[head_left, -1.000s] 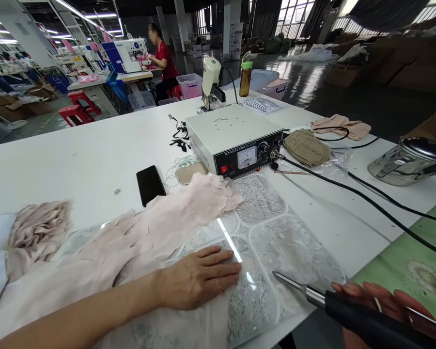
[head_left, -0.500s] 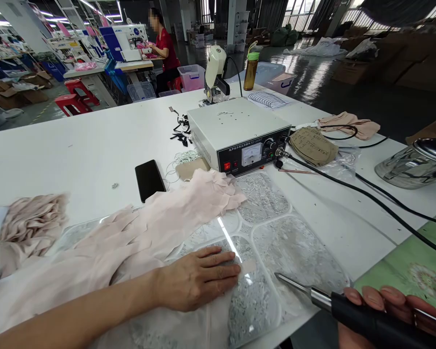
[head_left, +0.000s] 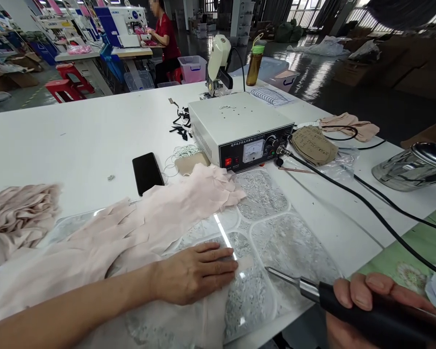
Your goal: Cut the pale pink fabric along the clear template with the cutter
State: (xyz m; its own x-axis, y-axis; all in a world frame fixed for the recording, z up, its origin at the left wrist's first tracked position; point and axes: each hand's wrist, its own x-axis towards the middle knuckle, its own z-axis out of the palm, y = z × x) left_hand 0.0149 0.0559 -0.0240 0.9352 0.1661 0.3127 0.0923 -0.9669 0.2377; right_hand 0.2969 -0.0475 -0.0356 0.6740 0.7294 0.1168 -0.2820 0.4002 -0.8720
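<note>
My left hand (head_left: 194, 272) lies flat, fingers stretched out, pressing a pale pink strip of fabric (head_left: 160, 220) onto a scuffed clear cutting plate (head_left: 290, 247). My right hand (head_left: 363, 303) is wrapped round the black handle of a corded hand tool (head_left: 349, 310). Its thin metal tip (head_left: 276, 274) points left toward my left fingertips, a short gap away, just above the plate. A black cable (head_left: 349, 196) runs from the tool side back to a white control box (head_left: 240, 131) with a dial and knobs.
A black phone (head_left: 147, 173) lies left of the box. Bunched pink fabric (head_left: 20, 215) sits at far left, paper patterns (head_left: 312, 145) and more fabric at right, a steel pot (head_left: 410, 169) far right. A bottle (head_left: 254, 65) stands behind. A person in red sits at a sewing machine far back.
My right hand has moved left and up with the tool, bringing its tip nearer my left fingers. My left hand stays flat on the fabric. The view has tilted down slightly.
</note>
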